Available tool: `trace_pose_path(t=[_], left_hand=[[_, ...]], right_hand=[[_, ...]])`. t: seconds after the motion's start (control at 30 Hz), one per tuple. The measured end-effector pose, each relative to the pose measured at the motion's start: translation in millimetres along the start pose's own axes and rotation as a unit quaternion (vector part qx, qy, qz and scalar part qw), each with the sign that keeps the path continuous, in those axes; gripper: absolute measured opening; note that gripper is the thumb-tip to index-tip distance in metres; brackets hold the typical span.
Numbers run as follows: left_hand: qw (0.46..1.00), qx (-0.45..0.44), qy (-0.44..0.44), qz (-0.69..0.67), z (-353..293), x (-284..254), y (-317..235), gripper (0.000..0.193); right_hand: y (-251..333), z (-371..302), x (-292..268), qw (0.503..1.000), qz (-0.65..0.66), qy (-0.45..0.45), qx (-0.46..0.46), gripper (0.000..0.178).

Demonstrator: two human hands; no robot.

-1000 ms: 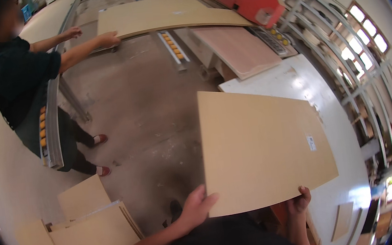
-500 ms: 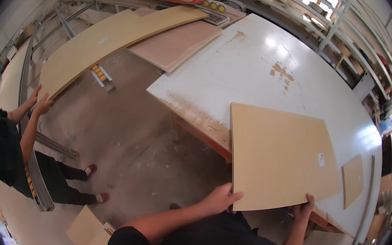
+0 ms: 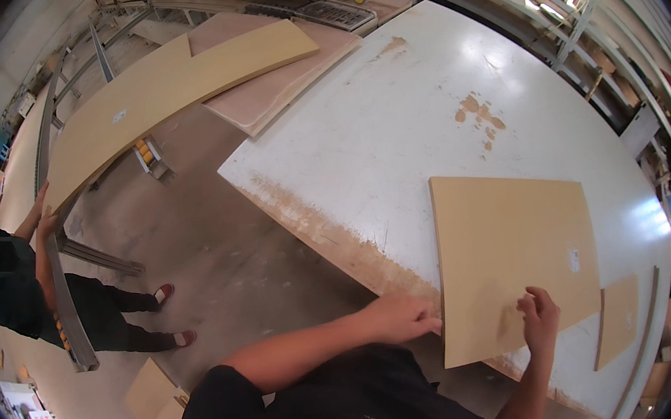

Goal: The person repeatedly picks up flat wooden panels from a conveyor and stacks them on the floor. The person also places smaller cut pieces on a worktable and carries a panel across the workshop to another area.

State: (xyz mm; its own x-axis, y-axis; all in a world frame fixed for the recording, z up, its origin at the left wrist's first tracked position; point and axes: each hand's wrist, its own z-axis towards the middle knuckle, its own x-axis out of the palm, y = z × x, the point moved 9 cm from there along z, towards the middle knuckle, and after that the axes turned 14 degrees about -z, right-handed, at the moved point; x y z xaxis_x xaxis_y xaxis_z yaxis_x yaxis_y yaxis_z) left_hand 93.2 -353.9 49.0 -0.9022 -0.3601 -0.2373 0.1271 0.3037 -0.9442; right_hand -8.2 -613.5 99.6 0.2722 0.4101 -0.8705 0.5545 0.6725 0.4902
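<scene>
Item: tan board (image 3: 515,259), flat on the white table (image 3: 425,125), lying at the table's near corner, its near edge reaching the table's rim or slightly past it.

Left hand (image 3: 402,318): I see it at the board's left edge, fingers together and pressed against that edge, not wrapped round it.

Right hand (image 3: 540,318): I see it resting on top of the board near its near edge, fingers curled down onto the face; clamped on nothing, only pressing.

Also on the table: a small tan offcut (image 3: 617,320) just right of the board, and a thin strip (image 3: 644,340) beyond that, by the table's right rim.

Away from the table: a long panel (image 3: 165,92) to the far left, held at its end by another person (image 3: 5,284); loose boards on the floor (image 3: 147,409) left of the table.

Risks, as I judge them:
- Neither hand grips the board. A sideways shove from the left hand could slide it into the offcut and knock that off the rim.
- If the near edge overhangs, weight from the right hand there could tip the board off the table.
- Fingers set against the raw edge could catch a splinter or be pinched against the tabletop.
- The table's worn near edge could snag the board as it slides.
</scene>
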Motion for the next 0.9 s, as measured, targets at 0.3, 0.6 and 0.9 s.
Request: trace_pose_path(t=[0.3, 0.6, 0.9], left_hand=[[0.916, -0.053, -0.390, -0.080, -104, -228, 63, 0.013], [0.867, 0.030, -0.411, 0.279, -55, -503, 34, 0.025], [0.824, 0.147, -0.208, 0.506, 174, -608, 59, 0.035]], right_hand=[[223, 92, 157, 0.925, -0.003, 0.153, -0.348, 0.022], [425, 267, 278, 0.959, 0.109, -0.110, -0.236, 0.019], [427, 275, 290, 0.930, 0.201, -0.019, -0.307, 0.015]])
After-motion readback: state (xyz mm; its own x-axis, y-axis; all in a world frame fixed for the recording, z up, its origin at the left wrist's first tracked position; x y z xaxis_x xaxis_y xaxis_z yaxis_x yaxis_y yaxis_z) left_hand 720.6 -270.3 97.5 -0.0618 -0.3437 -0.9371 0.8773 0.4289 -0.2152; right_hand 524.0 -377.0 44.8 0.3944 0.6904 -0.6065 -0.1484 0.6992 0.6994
